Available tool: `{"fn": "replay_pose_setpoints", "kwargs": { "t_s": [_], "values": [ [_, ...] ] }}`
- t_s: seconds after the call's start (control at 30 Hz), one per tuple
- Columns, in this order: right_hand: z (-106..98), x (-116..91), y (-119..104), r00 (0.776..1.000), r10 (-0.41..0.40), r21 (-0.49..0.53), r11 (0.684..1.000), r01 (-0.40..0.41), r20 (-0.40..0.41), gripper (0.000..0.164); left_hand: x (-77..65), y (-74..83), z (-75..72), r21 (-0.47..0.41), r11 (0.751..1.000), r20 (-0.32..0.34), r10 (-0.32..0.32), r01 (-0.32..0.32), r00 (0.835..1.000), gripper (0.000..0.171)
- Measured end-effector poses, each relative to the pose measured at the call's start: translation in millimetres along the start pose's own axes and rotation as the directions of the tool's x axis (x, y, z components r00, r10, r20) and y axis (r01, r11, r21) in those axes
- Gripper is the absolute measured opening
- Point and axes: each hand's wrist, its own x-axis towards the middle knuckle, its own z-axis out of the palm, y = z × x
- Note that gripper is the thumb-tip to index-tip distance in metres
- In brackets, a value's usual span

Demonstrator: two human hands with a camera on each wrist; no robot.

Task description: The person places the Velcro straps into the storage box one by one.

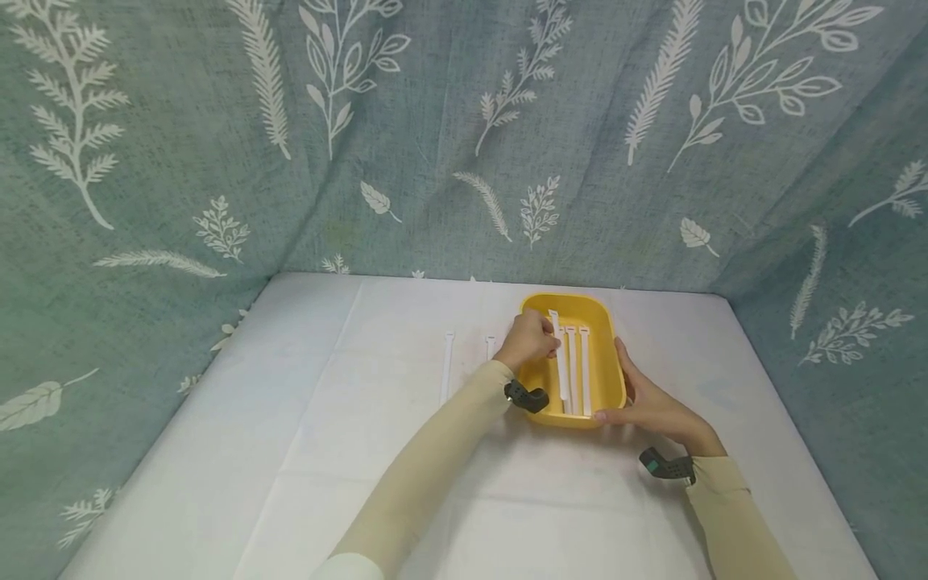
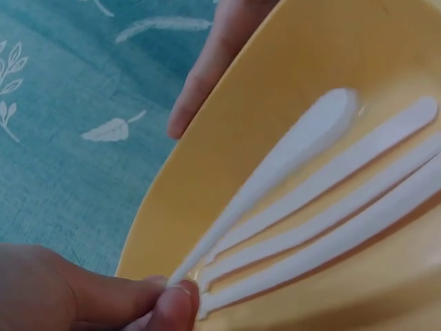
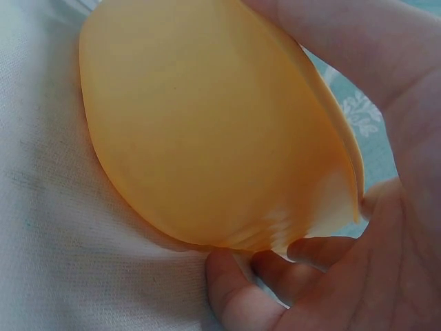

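My left hand (image 1: 532, 338) pinches the narrow end of a white cable strap (image 1: 560, 362) between thumb and fingertips, over a yellow tray (image 1: 607, 354). In the left wrist view the held strap (image 2: 296, 155) slants upward, its rounded end nearest the camera. Three similar white straps (image 2: 331, 172) lie side by side inside the tray, small crosspieces at one end. My right hand (image 1: 652, 403) grips the tray at its right side, thumb by the near corner of the rim. In the right wrist view the fingers (image 3: 238, 293) curl against the tray's outer wall (image 3: 193, 124).
Two more white straps lie on the white-covered table (image 1: 341, 483) left of the tray: one strap (image 1: 447, 366) fully in sight, another strap (image 1: 490, 346) partly behind the left forearm. A blue-green leaf-patterned cloth (image 1: 435, 145) hangs behind the table and at both sides.
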Motion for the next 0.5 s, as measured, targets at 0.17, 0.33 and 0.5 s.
{"fn": "replay_pose_setpoints", "kwargs": {
  "t_s": [0.17,0.33,0.5],
  "values": [
    [-2,1,4,1.000,-0.012,-0.005,1.000,0.012,0.000,0.133,6.4,3.6,1.6,0.150,0.989,0.060,-0.008,-0.001,0.998,0.058],
    [0,1,2,1.000,-0.013,0.014,1.000,0.013,0.009,0.133,8.4,4.1,4.6,0.237,0.971,0.088,-0.049,0.027,0.995,0.050],
    [-3,0,1,1.000,-0.007,0.006,1.000,0.007,0.004,0.134,12.5,6.0,10.8,0.295,0.955,0.073,-0.063,0.039,0.995,0.048]
  ]
}}
